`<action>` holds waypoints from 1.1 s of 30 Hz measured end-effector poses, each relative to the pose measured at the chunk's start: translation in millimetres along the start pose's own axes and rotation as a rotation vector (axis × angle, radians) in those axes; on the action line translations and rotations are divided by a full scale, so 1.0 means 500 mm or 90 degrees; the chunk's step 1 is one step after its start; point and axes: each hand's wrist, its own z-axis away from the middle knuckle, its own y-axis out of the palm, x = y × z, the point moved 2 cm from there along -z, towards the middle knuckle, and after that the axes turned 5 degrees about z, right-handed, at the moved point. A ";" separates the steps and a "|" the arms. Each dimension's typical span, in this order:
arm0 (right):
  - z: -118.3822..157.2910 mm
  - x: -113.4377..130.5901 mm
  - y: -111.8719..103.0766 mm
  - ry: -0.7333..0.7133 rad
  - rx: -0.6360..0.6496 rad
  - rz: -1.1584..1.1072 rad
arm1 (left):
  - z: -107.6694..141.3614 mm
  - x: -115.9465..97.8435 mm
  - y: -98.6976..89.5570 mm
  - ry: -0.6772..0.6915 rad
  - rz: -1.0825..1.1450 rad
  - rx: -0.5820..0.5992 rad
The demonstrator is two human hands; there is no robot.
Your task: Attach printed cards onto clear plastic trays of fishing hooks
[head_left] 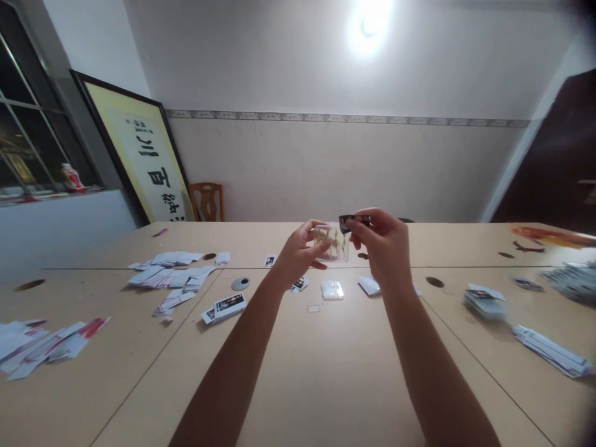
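Observation:
My left hand [305, 249] grips a small clear plastic case [339, 251] by its left side, the thumb lying across its front. Thin yellowish-gold pieces show inside; their kind is too small to tell. At the case's upper right corner, my right hand [379, 239] pinches a small dark printed card [347, 223] between thumb and fingers. The card overlaps the case in view; whether they touch I cannot tell. Below the hands, a second clear case [332, 290] lies on the table, with a small red-bordered white label [313, 308] near it.
Printed cards [226, 307] lie left of my forearm, beside piles of white paper slips [170, 276]. On the right are a stack of clear cases [484, 303], a bundle of folded white strips [552, 351] and plastic packets [572, 279]. Round cable holes [434, 282] pierce the table [354, 372].

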 end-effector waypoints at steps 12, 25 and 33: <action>0.023 0.010 0.014 -0.024 0.029 0.171 | 0.010 -0.015 0.000 0.020 0.072 0.044; 0.046 0.037 0.022 -0.104 -0.004 0.226 | 0.022 -0.035 0.000 0.014 0.170 0.075; 0.058 0.049 0.026 -0.139 -0.021 0.231 | 0.032 -0.044 0.003 0.026 0.133 0.077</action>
